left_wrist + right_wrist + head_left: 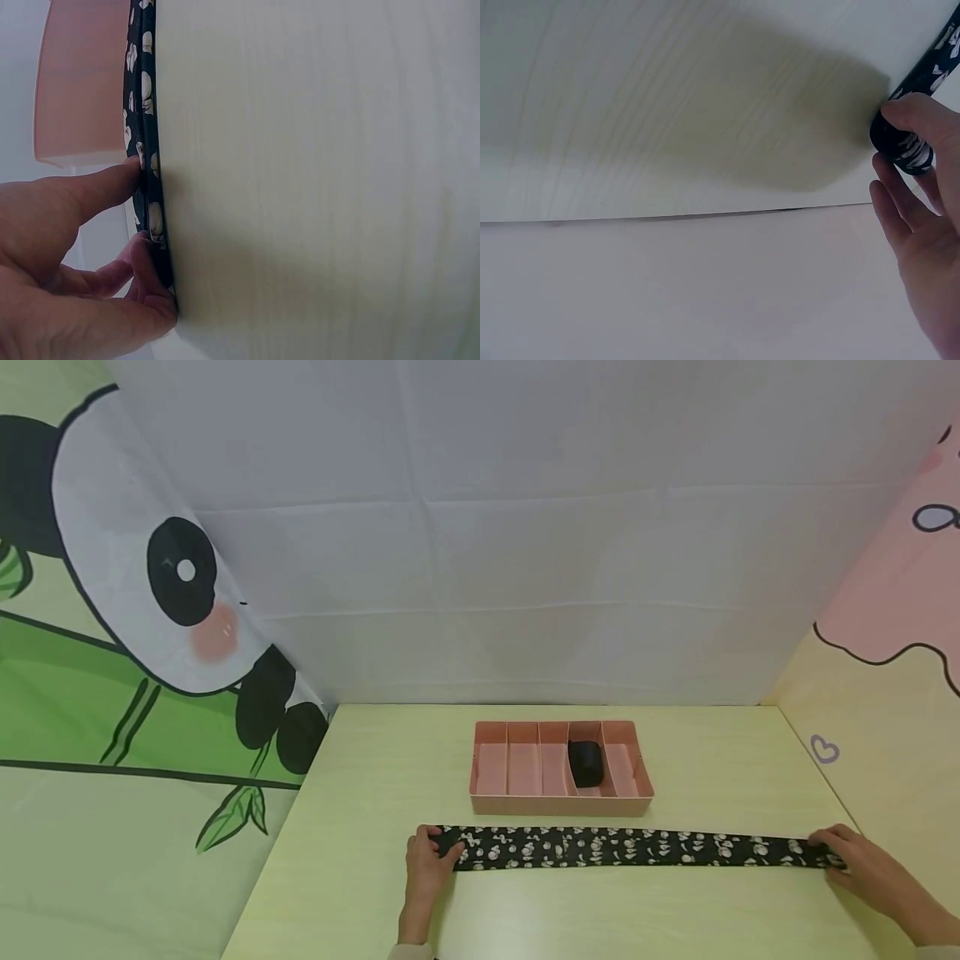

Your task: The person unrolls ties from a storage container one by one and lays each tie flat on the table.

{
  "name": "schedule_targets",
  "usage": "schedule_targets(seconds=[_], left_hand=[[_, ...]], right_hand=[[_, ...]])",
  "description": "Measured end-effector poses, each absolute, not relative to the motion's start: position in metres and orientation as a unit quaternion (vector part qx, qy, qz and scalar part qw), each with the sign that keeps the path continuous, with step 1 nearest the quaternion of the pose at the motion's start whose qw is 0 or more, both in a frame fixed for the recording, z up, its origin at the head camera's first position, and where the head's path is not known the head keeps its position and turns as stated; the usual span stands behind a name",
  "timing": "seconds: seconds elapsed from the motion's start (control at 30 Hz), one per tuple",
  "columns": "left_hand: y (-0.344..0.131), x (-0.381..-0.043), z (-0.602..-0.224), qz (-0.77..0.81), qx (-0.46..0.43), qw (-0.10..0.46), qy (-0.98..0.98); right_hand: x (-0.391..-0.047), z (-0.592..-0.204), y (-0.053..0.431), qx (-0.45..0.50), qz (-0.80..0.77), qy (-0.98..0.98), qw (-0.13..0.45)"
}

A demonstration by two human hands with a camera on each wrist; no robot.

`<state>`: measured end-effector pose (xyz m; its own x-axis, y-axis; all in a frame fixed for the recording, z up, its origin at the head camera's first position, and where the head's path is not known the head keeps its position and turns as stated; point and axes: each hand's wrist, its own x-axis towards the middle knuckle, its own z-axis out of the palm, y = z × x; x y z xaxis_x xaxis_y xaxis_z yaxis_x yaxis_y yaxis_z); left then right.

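A long, narrow strip of folded black cloth [630,847] with a pale print lies across the table in front of the pink box. At its left end my left hand [430,870] pinches the cloth, with fingers on the far edge and thumb on the near one. The left wrist view shows stacked layers along the cloth's edge [148,90]. My right hand [870,868] grips the opposite end, its thumb on the near side. In the right wrist view that end looks rounded, like a bent-over fold [900,146], between thumb and fingers.
Just behind the cloth stands a pink divided box [562,806] with a small black object [586,763] in one compartment. The pale yellow table [360,827] meets a white sheet [525,568] at the back. Printed cloth walls [885,718] flank both sides.
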<state>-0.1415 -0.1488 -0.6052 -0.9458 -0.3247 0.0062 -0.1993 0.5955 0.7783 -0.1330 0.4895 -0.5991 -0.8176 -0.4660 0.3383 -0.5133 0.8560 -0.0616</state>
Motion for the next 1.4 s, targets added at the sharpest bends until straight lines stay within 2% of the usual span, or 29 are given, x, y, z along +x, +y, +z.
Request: schedule_targets(seconds=[0.2,0.47,0.87,1.3,1.4], left_hand=[[-0.149,-0.142,-0.605,-0.425,0.144,0.077,-0.891],[-0.149,-0.141,-0.604,-0.424,0.148,0.075,-0.890],[-0.148,-0.142,-0.604,-0.424,0.145,0.075,-0.891],[-0.148,-0.142,-0.604,-0.423,0.145,0.074,-0.891],[-0.149,-0.141,-0.604,-0.424,0.144,0.075,-0.891]], right_hand=[[-0.131,-0.600,0.492,0.208,0.078,-0.969,0.107],[-0.130,-0.598,0.494,0.171,0.100,-0.976,0.087],[-0.128,-0.589,0.498,0.066,0.134,-0.989,0.006],[-0.121,-0.604,0.506,0.028,0.086,-0.991,0.103],[-0.121,-0.604,0.506,0.026,0.088,-0.990,0.111]])
